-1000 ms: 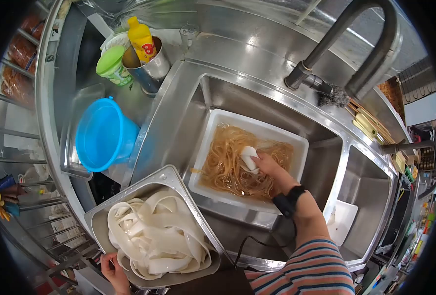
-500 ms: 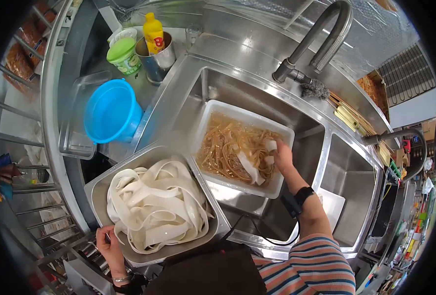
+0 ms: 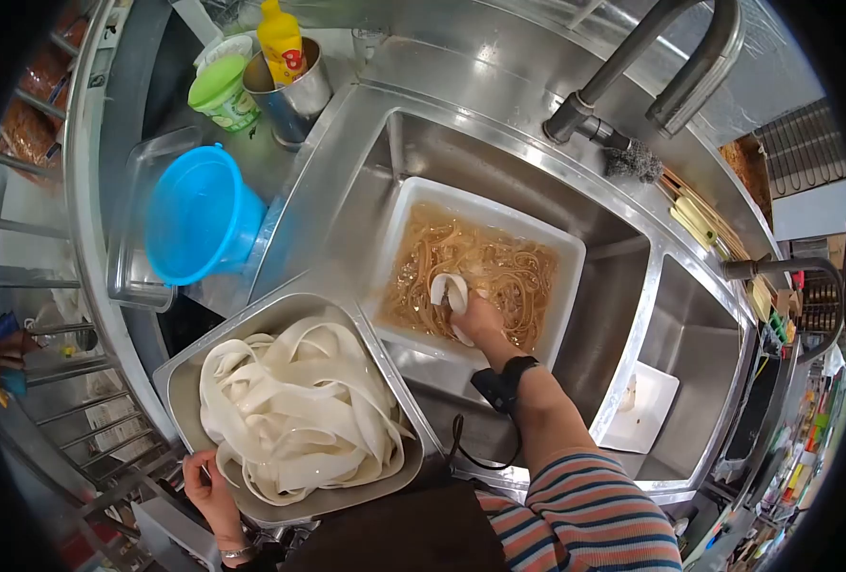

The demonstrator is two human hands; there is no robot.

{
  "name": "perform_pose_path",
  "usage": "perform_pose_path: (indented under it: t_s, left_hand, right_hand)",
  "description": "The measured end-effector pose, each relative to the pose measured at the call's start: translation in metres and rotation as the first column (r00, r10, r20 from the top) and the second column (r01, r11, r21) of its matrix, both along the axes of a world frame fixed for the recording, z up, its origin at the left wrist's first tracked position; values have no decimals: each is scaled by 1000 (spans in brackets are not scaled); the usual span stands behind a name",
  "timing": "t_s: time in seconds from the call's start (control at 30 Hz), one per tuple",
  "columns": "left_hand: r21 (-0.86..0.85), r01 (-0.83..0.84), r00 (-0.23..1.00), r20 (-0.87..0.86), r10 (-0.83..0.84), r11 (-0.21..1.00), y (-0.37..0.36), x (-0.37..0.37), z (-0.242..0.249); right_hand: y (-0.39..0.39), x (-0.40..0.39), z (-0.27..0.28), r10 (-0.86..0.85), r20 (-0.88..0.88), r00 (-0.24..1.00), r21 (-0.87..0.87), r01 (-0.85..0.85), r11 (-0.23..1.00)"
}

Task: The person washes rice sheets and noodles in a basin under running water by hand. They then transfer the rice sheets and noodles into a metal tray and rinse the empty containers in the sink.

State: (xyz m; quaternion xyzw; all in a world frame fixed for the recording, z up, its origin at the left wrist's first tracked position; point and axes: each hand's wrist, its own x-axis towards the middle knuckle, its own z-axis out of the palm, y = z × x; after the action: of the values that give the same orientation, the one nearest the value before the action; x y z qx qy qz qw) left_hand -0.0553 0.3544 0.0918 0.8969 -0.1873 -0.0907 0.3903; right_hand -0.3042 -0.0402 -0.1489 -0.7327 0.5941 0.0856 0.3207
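Observation:
My right hand (image 3: 480, 319) is closed on a white strip (image 3: 453, 294) over a white tray (image 3: 564, 286) in the sink. Brown strips (image 3: 528, 276) lie in cloudy water inside that tray. At the lower left, my left hand (image 3: 209, 491) has its curled fingers on the outer edge of a metal pan (image 3: 413, 400). Wide white strips (image 3: 299, 410) are heaped and looped in the pan.
Left of the sink are a blue bucket (image 3: 199, 214), a green-lidded tub (image 3: 223, 92) and a metal pot (image 3: 294, 95) holding a yellow bottle (image 3: 280, 40). A faucet (image 3: 633, 67) arches at the back. Another white tray (image 3: 644, 410) lies in the right basin.
My right hand has moved left and toward the middle of the tray, with a white strip in its fingers. My left hand stays at the pan's edge. The view has shifted slightly.

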Motion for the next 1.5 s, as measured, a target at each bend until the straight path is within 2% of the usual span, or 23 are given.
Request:
perform_pose_path:
  t_s: [0.07,0.17,0.23,0.3,0.37,0.4,0.43,0.47,0.57,0.8,0.9,0.93,0.97,1.0,1.03,1.1,1.17,1.23,1.3,1.33,1.37,1.4,1.5]
  left_hand:
    - [-12,-5,1000,18,6,1000,-3,0,-1]
    - [-35,23,999,38,-21,999,-4,0,-1]
    - [-52,34,999,43,-32,998,-4,1,-5]
    - [-51,39,998,51,-36,998,0,-1,-3]
    - [-40,17,999,-29,-18,999,-4,0,1]
    - [-54,8,1000,-23,-9,998,-2,2,-4]
    - [-60,7,1000,-21,-9,998,-3,2,-4]
    - [-55,24,1000,2,-24,998,-4,1,-3]
    - [-58,29,999,14,-29,998,-6,-1,-3]
    - [17,9,1000,-8,-9,1000,4,3,-3]
    - [29,24,999,30,-25,999,-2,0,1]
    - [30,29,999,26,-30,999,0,-1,3]
    - [35,17,1000,6,-17,999,1,-2,4]
    - [30,18,1000,-15,-17,999,-1,-1,4]
    - [32,57,998,37,-59,998,-7,-3,7]
    - [-33,90,994,67,-88,995,9,10,-16]
    - [-184,-13,986,-167,-18,983,22,24,-35]
    - [-81,109,991,92,-101,991,-1,5,-10]
    - [-48,150,987,62,-147,988,3,11,-8]
    - [-52,148,988,59,-145,988,4,13,-9]
    - [-60,149,988,55,-146,987,5,15,-13]
    - [-71,143,988,61,-139,987,8,18,-19]
    - [-158,147,989,38,-143,976,12,22,-30]
  right_hand:
    - [-4,-5,2,45,-61,997,23,-44,999]
    - [-12,-34,4,-46,130,990,135,29,990]
    - [-23,-64,23,-447,409,796,549,177,817]
    - [-31,-93,6,-464,468,752,536,177,826]
    - [-43,-116,-19,-167,134,977,-179,189,965]
    - [-43,-113,-8,-168,139,976,-186,192,964]
    - [-41,-106,9,-431,383,817,133,413,901]
    - [-37,-97,19,-685,488,540,480,489,728]
    - [-32,-62,-1,-724,487,488,592,426,685]
    - [-23,16,-64,-756,425,497,562,510,651]
    - [-17,23,-68,-536,270,800,313,453,835]
    - [-14,21,-66,-540,266,798,312,459,832]
    - [-15,15,-62,-356,194,914,300,291,909]
    - [-20,7,-52,-163,117,980,293,123,948]
    - [-15,-3,-25,-131,126,983,274,92,957]
    - [-2,-17,15,-225,120,967,89,215,973]
    - [-4,-44,41,-197,211,958,11,199,980]
    - [-30,-77,106,-131,232,964,-15,138,990]
    - [-54,-103,125,4,499,867,-154,84,985]
    - [-45,-97,208,-25,581,813,-92,96,991]
    - [-40,-93,263,-86,592,801,-32,130,991]
    - [-47,-99,277,70,628,775,-190,66,980]
    - [-51,-98,345,-40,759,650,-72,144,987]
